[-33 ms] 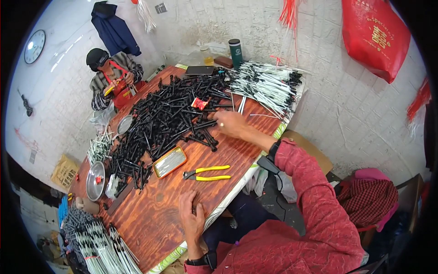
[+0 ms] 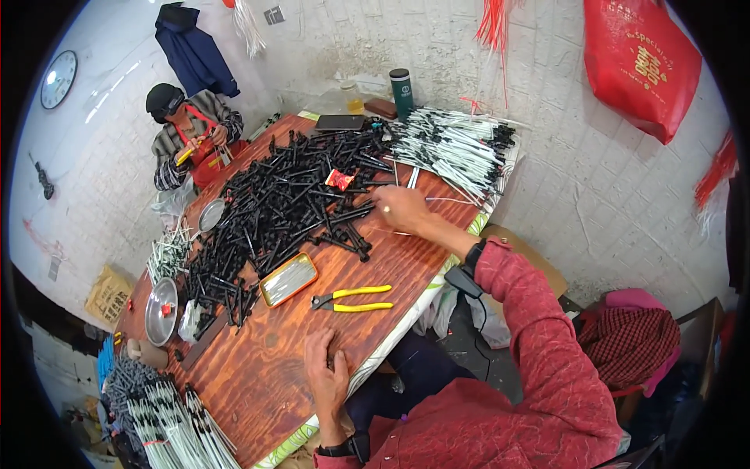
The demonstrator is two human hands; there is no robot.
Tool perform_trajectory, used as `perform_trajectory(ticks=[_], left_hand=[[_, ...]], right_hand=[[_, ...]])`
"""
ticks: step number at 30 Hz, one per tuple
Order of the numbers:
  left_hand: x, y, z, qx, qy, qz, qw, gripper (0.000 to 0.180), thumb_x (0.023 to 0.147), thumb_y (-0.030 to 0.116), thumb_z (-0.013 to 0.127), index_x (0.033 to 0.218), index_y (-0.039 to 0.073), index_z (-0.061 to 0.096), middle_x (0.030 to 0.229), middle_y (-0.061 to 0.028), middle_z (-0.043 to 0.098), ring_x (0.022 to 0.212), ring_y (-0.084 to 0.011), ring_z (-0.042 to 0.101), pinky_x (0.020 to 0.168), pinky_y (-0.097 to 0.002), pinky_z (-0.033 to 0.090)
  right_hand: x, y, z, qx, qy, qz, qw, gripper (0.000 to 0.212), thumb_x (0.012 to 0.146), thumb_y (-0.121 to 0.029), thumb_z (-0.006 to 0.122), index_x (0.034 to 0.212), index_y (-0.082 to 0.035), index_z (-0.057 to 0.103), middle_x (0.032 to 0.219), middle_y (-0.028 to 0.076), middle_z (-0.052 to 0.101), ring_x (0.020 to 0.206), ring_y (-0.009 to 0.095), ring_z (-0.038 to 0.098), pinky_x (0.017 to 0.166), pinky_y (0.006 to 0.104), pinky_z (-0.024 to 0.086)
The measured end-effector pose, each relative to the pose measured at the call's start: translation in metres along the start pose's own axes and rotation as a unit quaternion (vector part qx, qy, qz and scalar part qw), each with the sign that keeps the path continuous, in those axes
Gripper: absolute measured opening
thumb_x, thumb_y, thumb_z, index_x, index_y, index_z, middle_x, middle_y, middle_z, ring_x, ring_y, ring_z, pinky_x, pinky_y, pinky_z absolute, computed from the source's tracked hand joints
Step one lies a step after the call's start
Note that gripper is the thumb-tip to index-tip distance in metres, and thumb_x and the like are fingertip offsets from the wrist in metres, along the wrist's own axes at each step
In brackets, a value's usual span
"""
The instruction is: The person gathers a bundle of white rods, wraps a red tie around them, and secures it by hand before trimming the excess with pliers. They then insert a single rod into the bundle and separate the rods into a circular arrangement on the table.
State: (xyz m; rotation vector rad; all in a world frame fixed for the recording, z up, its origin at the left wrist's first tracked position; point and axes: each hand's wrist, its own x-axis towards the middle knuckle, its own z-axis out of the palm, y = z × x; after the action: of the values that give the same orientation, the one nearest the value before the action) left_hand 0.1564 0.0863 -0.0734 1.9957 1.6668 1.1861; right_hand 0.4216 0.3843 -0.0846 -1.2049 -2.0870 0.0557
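Note:
My right hand reaches over the right edge of a large heap of black plastic tube pieces. Its fingers are closed at the tips, and what they hold, if anything, is hidden. Just beyond its knuckles lies a thin white rod. Near the table's front edge rests my left hand, with curled fingers and the thumb close to them. A small dark spot shows between them, too small to name. Yellow-handled cutting pliers lie between my hands, beside an orange-rimmed tin of thin metal pins.
White black-tipped rods are piled at the back right near a green tumbler. A red packet sits on the heap. Metal bowls and bundled rods stand on the left. Across the table a person works with yellow-handled pliers.
My right hand has shifted slightly right and away from the black heap. My left hand stays in place.

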Motion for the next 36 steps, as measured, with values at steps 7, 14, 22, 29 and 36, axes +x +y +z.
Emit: perform_trajectory(ticks=[7,14,22,29,36], left_hand=[[0.001,0.004,-0.004,0.007,-0.003,-0.003,1.0,0.035,0.083,-0.002,0.063,0.118,-0.002,0.066,0.125,-0.0194,0.063,0.121,-0.0382,0.058,0.107,-0.0438,0.044],[0.006,0.005,-0.002,0.025,0.001,0.0,1.0,0.032,0.082,-0.002,0.064,0.114,-0.002,0.067,0.124,-0.0188,0.063,0.119,-0.0375,0.058,0.105,-0.044,0.045],[0.029,0.029,0.019,0.015,-0.016,-0.025,0.999,0.029,0.083,0.001,0.065,0.112,0.002,0.07,0.118,-0.0165,0.066,0.115,-0.0346,0.062,0.104,-0.042,0.046],[0.1,0.085,0.079,0.003,-0.066,0.05,0.997,0.026,0.084,0.008,0.071,0.11,0.004,0.071,0.108,-0.0156,0.068,0.1,-0.0339,0.066,0.094,-0.0417,0.05],[0.125,0.061,0.115,0.142,-0.082,0.084,0.983,0.035,0.082,0.012,0.077,0.116,0.008,0.07,0.106,-0.0165,0.062,0.098,-0.0359,0.062,0.083,-0.0459,0.051]], right_hand=[[-0.034,0.101,-0.098,-0.237,0.16,0.136,0.948,0.018,0.087,-0.018,0.07,0.103,-0.01,0.065,0.098,0.014,0.063,0.089,0.037,0.065,0.075,0.0503,0.053],[-0.043,0.146,-0.11,-0.213,0.071,0.15,0.963,0.024,0.085,-0.019,0.074,0.105,-0.011,0.065,0.1,0.014,0.063,0.093,0.036,0.065,0.077,0.0493,0.053],[-0.028,0.138,-0.13,-0.153,-0.01,0.175,0.973,0.028,0.083,-0.023,0.078,0.104,-0.009,0.066,0.104,0.015,0.064,0.095,0.038,0.065,0.079,0.0481,0.053],[-0.015,0.127,-0.122,-0.192,0.096,0.038,0.976,0.048,0.081,-0.034,0.08,0.116,-0.006,0.063,0.122,0.016,0.059,0.118,0.038,0.055,0.096,0.0481,0.047],[-0.012,0.148,-0.102,-0.183,0.01,0.026,0.983,0.069,0.08,-0.041,0.08,0.136,-0.008,0.058,0.139,0.02,0.052,0.126,0.041,0.049,0.108,0.0507,0.041]])
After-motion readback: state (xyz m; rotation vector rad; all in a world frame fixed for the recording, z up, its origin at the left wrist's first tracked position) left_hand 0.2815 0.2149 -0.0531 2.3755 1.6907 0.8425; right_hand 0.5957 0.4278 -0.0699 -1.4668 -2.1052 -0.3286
